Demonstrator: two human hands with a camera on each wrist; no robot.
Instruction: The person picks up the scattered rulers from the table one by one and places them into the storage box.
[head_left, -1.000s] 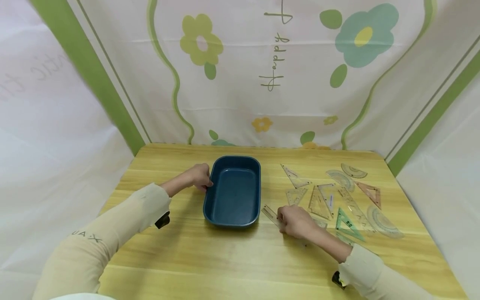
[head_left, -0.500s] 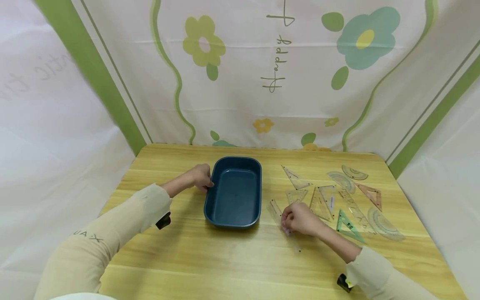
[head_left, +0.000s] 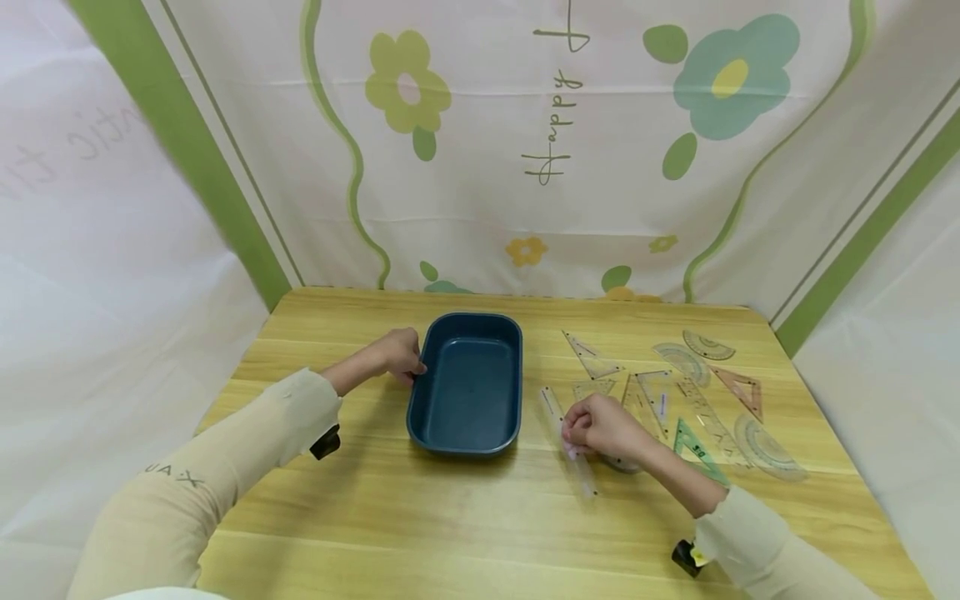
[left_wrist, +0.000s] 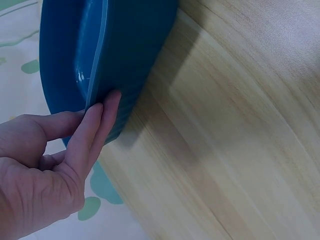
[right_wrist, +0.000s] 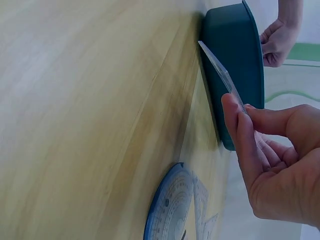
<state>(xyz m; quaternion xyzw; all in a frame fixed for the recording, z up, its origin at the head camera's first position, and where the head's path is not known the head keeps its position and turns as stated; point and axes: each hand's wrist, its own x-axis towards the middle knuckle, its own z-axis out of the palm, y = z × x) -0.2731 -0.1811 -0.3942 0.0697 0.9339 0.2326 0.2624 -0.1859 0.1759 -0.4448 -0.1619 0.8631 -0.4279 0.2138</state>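
Note:
In the head view, my left hand [head_left: 400, 354] holds the left side of a dark blue rectangular bin [head_left: 471, 392]. The left wrist view shows the thumb inside its rim [left_wrist: 95, 70] and fingers against the outer wall. To the right of the bin, my right hand [head_left: 609, 432] pinches a clear straight ruler [head_left: 551, 406] between thumb and fingers. Seen from the right wrist, the ruler [right_wrist: 218, 66] is tilted above the tabletop and overlaps the bin's side. A round-edged protractor with a blue rim [right_wrist: 172, 205] lies below that hand, mostly hidden by it in the head view.
Several clear drawing tools lie on the right of the wooden table [head_left: 480, 533]: a green set square [head_left: 697, 454], an orange set square [head_left: 738, 387], a wavy-cut ruler [head_left: 708, 417], a large protractor [head_left: 768, 446] and a small one [head_left: 708, 343]. A printed cloth [head_left: 465, 200] hangs behind.
The right hand has lifted the ruler off the table and shifted slightly right and away from me; the ruler has turned to point more forward. The left hand and the bin stay put.

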